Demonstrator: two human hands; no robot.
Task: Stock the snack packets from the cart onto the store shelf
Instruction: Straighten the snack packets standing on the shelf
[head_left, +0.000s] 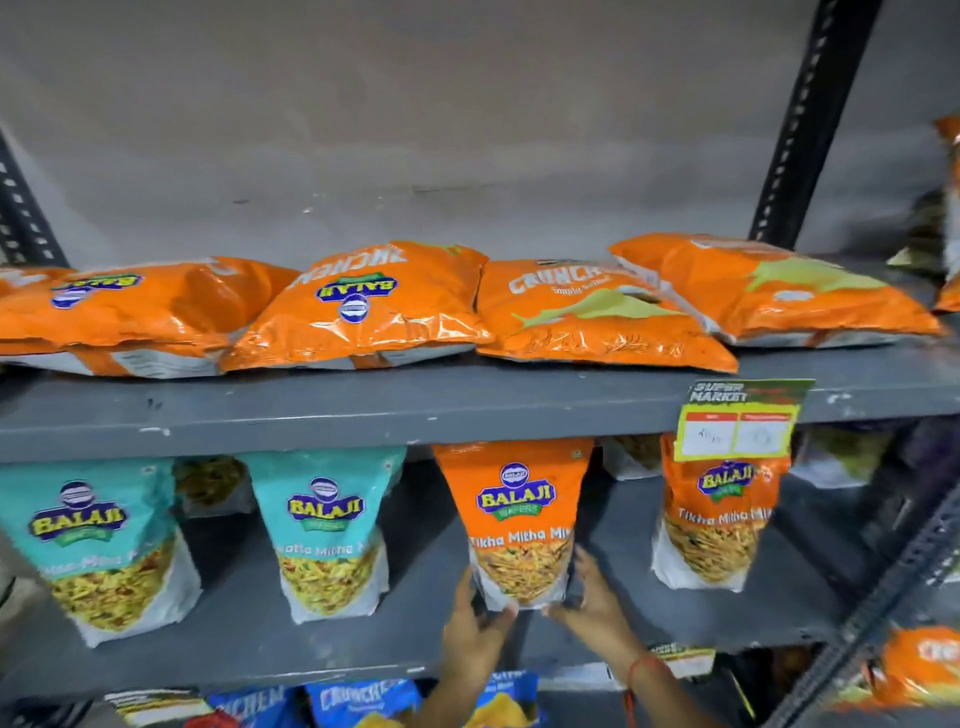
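Note:
An orange Balaji "Tikha Mitha Mix" packet (519, 525) stands upright on the grey middle shelf (249, 639). My left hand (475, 631) grips its lower left corner and my right hand (595, 605) grips its lower right side. A second orange packet (719, 525) stands to the right, and two teal Balaji packets (98, 540) (327, 530) stand to the left. The cart is out of view.
Several orange Crunchem bags (358, 306) lie flat on the upper shelf (415, 410). A price tag (737, 421) hangs from that shelf's front edge. Blue bags (363, 699) sit on the shelf below. Black slotted uprights (810, 124) frame the rack.

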